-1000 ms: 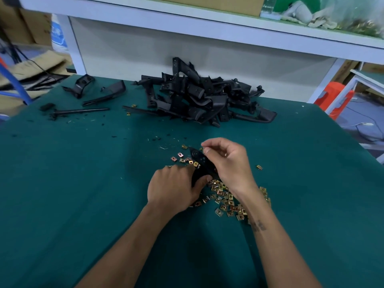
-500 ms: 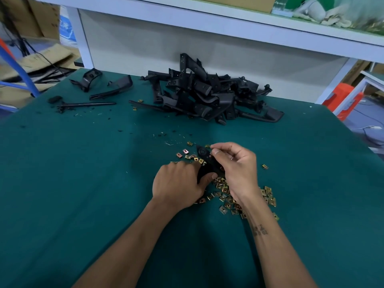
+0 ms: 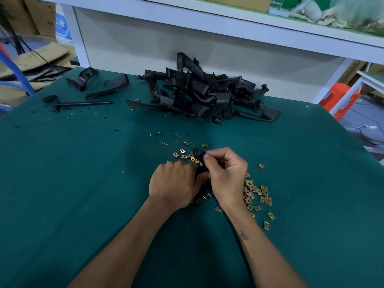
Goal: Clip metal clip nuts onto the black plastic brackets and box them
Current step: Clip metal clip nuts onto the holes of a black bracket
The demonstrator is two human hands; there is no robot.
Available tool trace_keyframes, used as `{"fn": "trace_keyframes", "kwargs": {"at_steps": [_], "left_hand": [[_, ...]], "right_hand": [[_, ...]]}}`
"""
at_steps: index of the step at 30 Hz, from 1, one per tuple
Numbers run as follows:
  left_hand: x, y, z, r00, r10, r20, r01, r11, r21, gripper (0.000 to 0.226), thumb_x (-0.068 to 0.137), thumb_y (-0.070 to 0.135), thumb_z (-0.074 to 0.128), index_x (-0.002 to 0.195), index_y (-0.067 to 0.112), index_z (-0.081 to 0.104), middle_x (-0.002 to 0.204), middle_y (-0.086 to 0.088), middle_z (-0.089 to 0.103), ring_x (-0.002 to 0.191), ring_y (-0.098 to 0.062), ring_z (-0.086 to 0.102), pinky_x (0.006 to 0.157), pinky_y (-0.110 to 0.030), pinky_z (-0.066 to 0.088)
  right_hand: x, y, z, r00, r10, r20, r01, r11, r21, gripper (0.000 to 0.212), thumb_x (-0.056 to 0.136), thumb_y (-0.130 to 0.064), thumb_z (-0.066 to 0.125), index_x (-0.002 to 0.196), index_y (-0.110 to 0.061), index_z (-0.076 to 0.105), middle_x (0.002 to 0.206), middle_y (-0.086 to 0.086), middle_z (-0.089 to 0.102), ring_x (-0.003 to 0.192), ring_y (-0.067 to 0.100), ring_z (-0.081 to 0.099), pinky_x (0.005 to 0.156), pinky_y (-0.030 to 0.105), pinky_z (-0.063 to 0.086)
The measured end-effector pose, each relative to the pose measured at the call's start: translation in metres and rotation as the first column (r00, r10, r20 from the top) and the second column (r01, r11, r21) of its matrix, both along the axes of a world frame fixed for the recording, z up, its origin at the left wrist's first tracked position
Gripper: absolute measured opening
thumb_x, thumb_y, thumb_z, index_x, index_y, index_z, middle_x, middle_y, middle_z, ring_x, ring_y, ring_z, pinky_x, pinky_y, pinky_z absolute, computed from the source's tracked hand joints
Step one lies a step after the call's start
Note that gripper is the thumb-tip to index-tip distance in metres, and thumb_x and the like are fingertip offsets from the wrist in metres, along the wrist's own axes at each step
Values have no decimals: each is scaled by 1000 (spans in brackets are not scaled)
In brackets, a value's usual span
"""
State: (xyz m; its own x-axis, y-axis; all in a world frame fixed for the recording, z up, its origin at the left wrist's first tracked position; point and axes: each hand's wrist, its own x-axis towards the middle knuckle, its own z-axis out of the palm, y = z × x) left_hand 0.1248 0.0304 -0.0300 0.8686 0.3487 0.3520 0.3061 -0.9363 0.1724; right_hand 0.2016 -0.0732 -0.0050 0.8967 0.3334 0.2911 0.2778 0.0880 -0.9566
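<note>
L hand is curled round the lower part of a black plastic bracket, knuckles up, holding it low over the table. R hand pinches at the bracket's upper end w/ thumb and forefinger; prob. a clip nut under the fingertips but too small/hidden to confirm. Only the bracket's rounded top end shows between the hands, rest covered.

Step in hand, my read: seating a nut onto a bracket tab. To do it well: L keeps the bracket steady, R slides the nut on square along the tab edge, not cocked, push till it sits flush w/ holes lined up. Check seat before letting go.

Loose clip nuts lie scattered right under and beside the hands, thickest just R of the R wrist, a few more past the fingertips. Easy reach for the next one, but sweeping a forearm would scatter them.

Farther back, well apart from the hands, pile of brackets by the back panel; a few stray black parts at the far L corner. Table edge drops off at R and far L. Open green surface to the L and near side gives room. No box in view, so boxing spot can't tell.
</note>
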Motion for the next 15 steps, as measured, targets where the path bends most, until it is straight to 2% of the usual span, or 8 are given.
{"fn": "trace_keyframes", "kwargs": {"at_steps": [2,5,6,9,12,15], "left_hand": [[1,0,0,1000,3,5,-3,1000,9,97,78,78,-24,87,25,57,77,-2,66,73,-32,64,57,-36,33],[0,1,1,1000,9,-5,-8,1000,15,102,77,80,-24,94,27,62,78,0,67,73,-31,67,56,-35,34],[0,0,2,1000,12,-15,-11,1000,13,97,81,81,-17,95,28,63,78,0,68,74,-31,67,56,-35,34],[-1,-1,2,1000,19,-10,-19,1000,-1,78,90,81,1,87,27,58,76,-2,66,72,-31,67,55,-35,34],[-1,1,3,999,32,33,-31,999,-33,68,93,78,12,84,27,55,76,-2,67,70,-32,66,55,-34,34],[-2,3,7,989,101,108,-91,991,-95,57,97,72,25,88,26,58,75,-3,66,67,-34,64,54,-34,31]], "right_hand": [[0,0,1,1000,26,-14,-26,999,48,18,85,-11,66,67,-14,70,65,-7,68,64,7,58,60,20,47],[1,-1,4,998,56,-26,-55,997,49,29,83,-21,59,65,1,66,63,18,57,62,15,52,57,26,42],[3,-2,5,997,65,-44,-64,998,26,34,83,-25,57,66,2,67,65,18,58,62,14,53,57,24,42],[14,-10,8,986,111,-124,-115,993,-22,36,87,-28,49,71,-11,77,75,-3,74,72,0,65,63,10,46],[15,-14,6,989,128,-77,-127,992,21,37,95,-26,45,88,-11,78,90,1,78,91,10,72,78,12,49],[13,-17,1,998,40,40,-41,999,29,32,101,-26,47,101,-12,76,94,-2,77,89,16,71,78,19,52]]}}
